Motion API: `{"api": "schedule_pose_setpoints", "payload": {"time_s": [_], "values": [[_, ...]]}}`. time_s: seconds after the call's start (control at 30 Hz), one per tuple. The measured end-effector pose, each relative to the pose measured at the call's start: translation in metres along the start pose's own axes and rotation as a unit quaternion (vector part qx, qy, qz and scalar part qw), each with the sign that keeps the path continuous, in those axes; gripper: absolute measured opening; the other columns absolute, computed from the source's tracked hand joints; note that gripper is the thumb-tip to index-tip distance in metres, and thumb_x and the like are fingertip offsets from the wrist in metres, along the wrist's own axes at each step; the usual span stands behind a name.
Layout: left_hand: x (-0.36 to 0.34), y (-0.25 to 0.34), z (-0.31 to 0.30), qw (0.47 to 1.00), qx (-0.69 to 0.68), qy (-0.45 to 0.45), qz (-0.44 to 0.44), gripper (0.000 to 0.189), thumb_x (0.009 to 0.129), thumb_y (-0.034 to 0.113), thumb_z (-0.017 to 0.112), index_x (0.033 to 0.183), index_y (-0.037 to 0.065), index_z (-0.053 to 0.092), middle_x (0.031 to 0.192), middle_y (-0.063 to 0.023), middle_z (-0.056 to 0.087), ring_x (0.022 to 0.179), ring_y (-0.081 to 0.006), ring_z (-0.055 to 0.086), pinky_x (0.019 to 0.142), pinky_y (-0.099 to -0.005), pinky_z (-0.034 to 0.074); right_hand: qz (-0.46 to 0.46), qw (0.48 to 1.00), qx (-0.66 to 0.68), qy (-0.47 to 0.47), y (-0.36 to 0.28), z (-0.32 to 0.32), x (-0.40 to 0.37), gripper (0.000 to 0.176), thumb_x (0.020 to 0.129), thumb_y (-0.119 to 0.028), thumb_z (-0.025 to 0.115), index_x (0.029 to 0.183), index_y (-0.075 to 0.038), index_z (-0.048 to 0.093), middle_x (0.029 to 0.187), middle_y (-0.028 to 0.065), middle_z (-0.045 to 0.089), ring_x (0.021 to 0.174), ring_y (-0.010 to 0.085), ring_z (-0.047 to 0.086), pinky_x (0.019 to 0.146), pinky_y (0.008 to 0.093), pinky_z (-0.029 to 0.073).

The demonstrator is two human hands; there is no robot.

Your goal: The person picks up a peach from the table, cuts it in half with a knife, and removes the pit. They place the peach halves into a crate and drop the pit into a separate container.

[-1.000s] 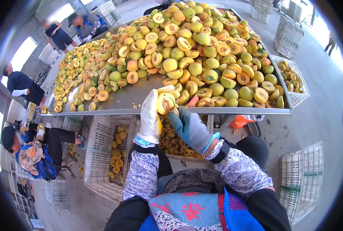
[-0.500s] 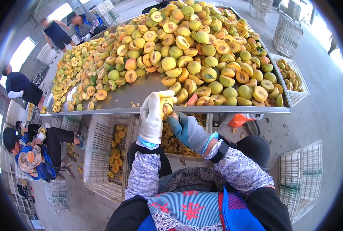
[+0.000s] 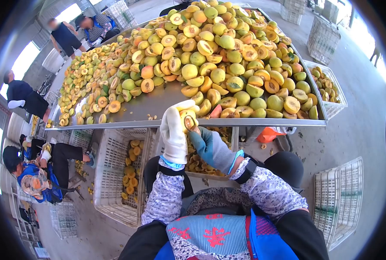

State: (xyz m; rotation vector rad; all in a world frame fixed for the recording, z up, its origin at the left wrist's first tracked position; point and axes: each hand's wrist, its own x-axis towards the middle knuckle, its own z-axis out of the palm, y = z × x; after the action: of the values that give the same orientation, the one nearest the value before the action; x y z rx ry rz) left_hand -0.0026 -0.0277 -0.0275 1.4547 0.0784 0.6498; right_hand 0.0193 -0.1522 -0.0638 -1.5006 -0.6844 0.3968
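My left hand (image 3: 174, 134), in a white glove, is closed around a yellow peach half (image 3: 188, 113), its cut side turned toward my right. A brown pit (image 3: 188, 123) shows in the cut face. My right hand (image 3: 211, 147), in a grey glove with blue-coated fingers, is closed in a pinch right at the fruit. Something small and brownish shows at its fingertips, against the pit; what it is I cannot make out. Both hands are just in front of the metal table's edge (image 3: 245, 123), above a crate of peach pieces (image 3: 201, 167).
Halved peaches (image 3: 227, 56) are heaped on the metal table. A white crate (image 3: 115, 195) holding peach halves stands at left, another crate (image 3: 338, 199) at right, and a filled one (image 3: 332, 89) beyond the table. A seated person (image 3: 39, 173) and other people are at left.
My left hand has shifted slightly right with the peach half, whose cut face and pit now show more fully. My right hand stays at the fruit.
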Motion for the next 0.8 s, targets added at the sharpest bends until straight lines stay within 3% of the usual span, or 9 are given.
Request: {"api": "schedule_pose_setpoints", "payload": {"time_s": [0.13,0.23,0.33,0.4,0.43,0.57,0.67,0.77,0.8], "values": [[0.003,0.011,-0.002,0.998,0.016,-0.05,-0.036,0.064,0.108,0.052,0.037,0.115,-0.003,0.068,0.098,-0.0153,0.073,0.088,-0.0194,0.068,0.083,-0.0313,0.052,-0.007,0.999,-0.039,-0.003,0.001,-0.002,-0.003,0.04,0.107,-0.034,0.052,0.119,0.002,0.065,0.091,0.0149,0.074,0.084,0.0154,0.063,0.079,0.0363,0.053],[0.006,0.008,0.002,0.997,-0.063,-0.036,-0.005,0.058,0.109,0.046,0.041,0.126,-0.005,0.062,0.112,-0.0168,0.071,0.1,-0.0206,0.068,0.091,-0.0337,0.053,-0.008,0.999,0.031,0.02,-0.001,0.005,-0.005,0.039,0.108,-0.035,0.05,0.111,0.001,0.066,0.081,0.0032,0.066,0.077,0.0061,0.048,0.07,0.0262,0.047],[0.004,0.004,0.012,0.994,-0.105,-0.01,0.018,0.055,0.11,0.042,0.039,0.133,-0.005,0.058,0.115,-0.0168,0.069,0.104,-0.021,0.067,0.094,-0.0349,0.054,0.016,0.987,0.159,0.036,-0.009,0.019,-0.004,0.042,0.108,-0.039,0.048,0.103,-0.001,0.066,0.074,0.0041,0.062,0.068,0.0058,0.05,0.06,0.0257,0.045],[0.003,0.009,0.013,0.992,-0.123,-0.003,-0.024,0.055,0.11,0.041,0.039,0.132,-0.005,0.058,0.113,-0.0163,0.07,0.103,-0.0211,0.067,0.093,-0.0348,0.054,0.176,0.959,0.213,-0.063,-0.036,-0.003,-0.01,0.046,0.107,-0.044,0.046,0.097,-0.004,0.065,0.069,0.0024,0.059,0.06,0.0074,0.052,0.052,0.026,0.044],[0.009,0.008,0.008,0.992,-0.113,0.0,-0.061,0.06,0.109,0.049,0.036,0.129,-0.003,0.061,0.102,-0.0151,0.071,0.083,-0.0212,0.069,0.074,-0.0317,0.058,0.254,0.931,0.236,-0.112,-0.048,-0.013,-0.011,0.048,0.107,-0.046,0.044,0.094,-0.005,0.065,0.067,0.0015,0.058,0.056,0.0082,0.052,0.049,0.0261,0.043],[0.016,0.03,-0.004,0.987,-0.019,-0.118,-0.109,0.06,0.108,0.048,0.041,0.103,-0.004,0.071,0.074,-0.0134,0.069,0.061,-0.0211,0.066,0.057,-0.03,0.054,0.281,0.936,0.12,-0.175,-0.049,-0.018,-0.007,0.055,0.106,-0.054,0.039,0.082,-0.01,0.06,0.06,-0.0015,0.052,0.043,0.0099,0.047,0.039,0.0258,0.036],[0.014,0.027,-0.009,0.98,-0.013,-0.139,-0.139,0.06,0.107,0.047,0.041,0.101,-0.004,0.071,0.072,-0.0134,0.068,0.06,-0.0216,0.065,0.056,-0.0304,0.053,0.34,0.925,0.065,-0.157,-0.063,-0.015,-0.008,0.057,0.106,-0.057,0.039,0.079,-0.011,0.058,0.057,-0.0027,0.049,0.042,0.0084,0.043,0.038,0.0249,0.034],[0.012,0.006,-0.014,0.951,-0.251,-0.089,-0.156,0.056,0.108,0.045,0.04,0.112,-0.003,0.068,0.076,-0.0122,0.067,0.061,-0.0239,0.063,0.053,-0.0315,0.052,0.364,0.772,0.397,-0.337,-0.03,-0.021,0.0,0.055,0.105,-0.058,0.042,0.083,-0.012,0.061,0.059,-0.0021,0.052,0.045,0.0083,0.046,0.04,0.0247,0.037],[0.018,0.005,-0.013,0.947,-0.277,-0.062,-0.147,0.055,0.107,0.045,0.041,0.115,-0.003,0.067,0.079,-0.0119,0.068,0.063,-0.0241,0.064,0.054,-0.0323,0.053,0.355,0.832,0.301,-0.303,-0.038,-0.018,-0.001,0.055,0.104,-0.059,0.043,0.085,-0.012,0.062,0.06,-0.0022,0.052,0.046,0.0083,0.047,0.04,0.0248,0.037]]}}
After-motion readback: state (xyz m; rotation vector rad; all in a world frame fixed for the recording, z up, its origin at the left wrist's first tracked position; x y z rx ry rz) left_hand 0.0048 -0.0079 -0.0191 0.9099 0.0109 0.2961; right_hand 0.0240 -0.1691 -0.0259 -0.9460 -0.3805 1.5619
